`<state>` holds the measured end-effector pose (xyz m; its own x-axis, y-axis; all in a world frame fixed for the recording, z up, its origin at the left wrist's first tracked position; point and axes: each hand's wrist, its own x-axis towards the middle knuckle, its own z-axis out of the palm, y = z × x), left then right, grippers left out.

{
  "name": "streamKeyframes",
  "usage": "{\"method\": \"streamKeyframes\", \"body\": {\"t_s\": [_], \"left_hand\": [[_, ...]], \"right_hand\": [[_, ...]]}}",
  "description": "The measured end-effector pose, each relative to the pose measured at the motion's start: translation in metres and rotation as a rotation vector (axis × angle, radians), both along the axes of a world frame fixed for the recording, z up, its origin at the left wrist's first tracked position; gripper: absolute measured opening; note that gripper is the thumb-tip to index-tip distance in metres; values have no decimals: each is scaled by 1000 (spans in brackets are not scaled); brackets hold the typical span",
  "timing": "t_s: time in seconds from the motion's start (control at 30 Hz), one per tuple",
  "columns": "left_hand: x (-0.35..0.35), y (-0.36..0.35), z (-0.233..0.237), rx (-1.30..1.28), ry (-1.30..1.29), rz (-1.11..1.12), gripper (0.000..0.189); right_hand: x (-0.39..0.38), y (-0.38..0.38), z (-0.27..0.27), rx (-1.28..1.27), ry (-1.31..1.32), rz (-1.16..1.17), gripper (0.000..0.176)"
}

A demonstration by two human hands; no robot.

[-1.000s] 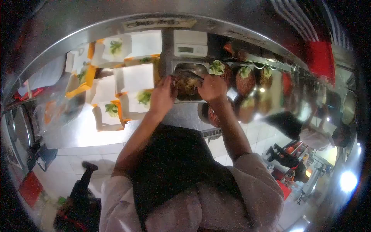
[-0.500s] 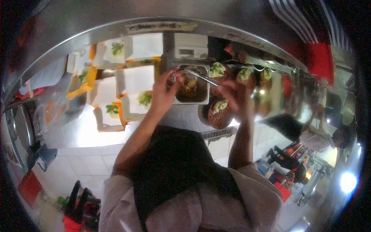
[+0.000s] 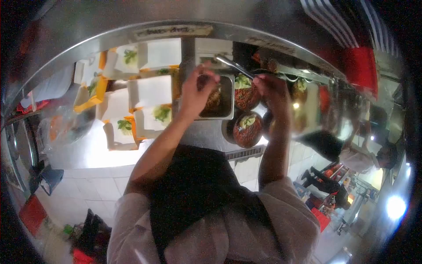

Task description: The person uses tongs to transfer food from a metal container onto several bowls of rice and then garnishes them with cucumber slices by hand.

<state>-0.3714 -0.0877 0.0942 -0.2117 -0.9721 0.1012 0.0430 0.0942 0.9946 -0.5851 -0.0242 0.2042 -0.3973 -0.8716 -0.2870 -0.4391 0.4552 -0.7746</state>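
Note:
My left hand (image 3: pixel 198 90) is over the left side of a square metal pan (image 3: pixel 232 97), its fingers curved and the thumb apart from them. Brown, crumbly food (image 3: pixel 214 100) lies in the pan, partly hidden by this hand. In my right hand (image 3: pixel 271 90) is a long slim metal utensil (image 3: pixel 237 67), its far end pointing up and left above the pan's back edge. Close to this hand stands a round bowl of reddish-brown food (image 3: pixel 247 97) with pale green topping. A similar bowl (image 3: pixel 247 132) sits nearer to me.
Several white takeaway boxes with orange edges (image 3: pixel 151 93) stand at the left, with green leaves inside. A white scale (image 3: pixel 214 45) is behind the pan. A metal shelf edge (image 3: pixel 246 30) crosses above the counter (image 3: pixel 193 134). Another person (image 3: pixel 358 156) is at the far right.
My right hand has lifted the metal utensil up out of the pan area, towards the scale. My left hand has shifted slightly right, and its fingers have spread apart.

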Motion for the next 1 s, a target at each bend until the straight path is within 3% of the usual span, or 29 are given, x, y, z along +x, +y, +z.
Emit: {"method": "streamKeyframes", "body": {"t_s": [0.03, 0.07, 0.13, 0.23, 0.3, 0.37, 0.4, 0.47, 0.5, 0.57, 0.6, 0.67, 0.7, 0.77, 0.8, 0.87, 0.93, 1.0], "left_hand": [[-3, -9, 3, 48, 139, 122, 29], [-1, -21, 5, 52, 136, 130, 29], [7, -48, 10, 298, 335, -92, 27], [11, -64, 15, 292, 185, -138, 24], [12, -64, 12, 321, 245, -143, 22], [12, -59, -4, 312, 219, -116, 19], [13, -53, -15, 320, 219, -113, 19], [16, -32, -31, -185, -249, -113, 21], [17, -19, -27, -181, -249, -114, 21], [21, 12, -15, -292, -832, -274, 14], [26, 22, -21, -499, -922, -299, 20], [23, 38, -36, -516, -965, -280, 20], [23, 42, -42, -547, -1006, -250, 21], [24, 45, -53, -561, -1008, -271, 22], [25, 46, -55, -584, -1009, -297, 23], [33, 38, -34, -559, -944, -254, 23], [38, 31, -22, -539, -878, -226, 23], [41, 17, -23, -376, -652, -134, 16]], "right_hand": [[3, -11, 4, 42, 20, 43, 23], [-6, -13, -16, -92, 28, 38, 26], [-2, -19, -19, -113, -60, 12, 28], [-4, -23, -24, -178, -147, -7, 31], [-12, -22, -32, -215, -153, 3, 32], [-25, -27, -40, -221, 124, 154, 30], [-23, -32, -41, -214, 123, 157, 30], [-15, -49, -37, -274, 113, 100, 34], [-13, -62, -34, -270, 113, 99, 34], [-14, -93, -35, 85, 393, 135, 43], [-20, -106, -53, 98, 388, 135, 43], [-34, -129, -102, -232, 669, 213, 52], [-44, -141, -124, -229, 667, 220, 52], [-63, -156, -154, -296, 768, 457, 54], [-56, -155, -148, -295, 767, 464, 54], [-33, -155, -123, -213, 865, 242, 55], [-29, -152, -112, -238, 882, 253, 54], [-26, -143, -103, -265, 901, 257, 53]]}}
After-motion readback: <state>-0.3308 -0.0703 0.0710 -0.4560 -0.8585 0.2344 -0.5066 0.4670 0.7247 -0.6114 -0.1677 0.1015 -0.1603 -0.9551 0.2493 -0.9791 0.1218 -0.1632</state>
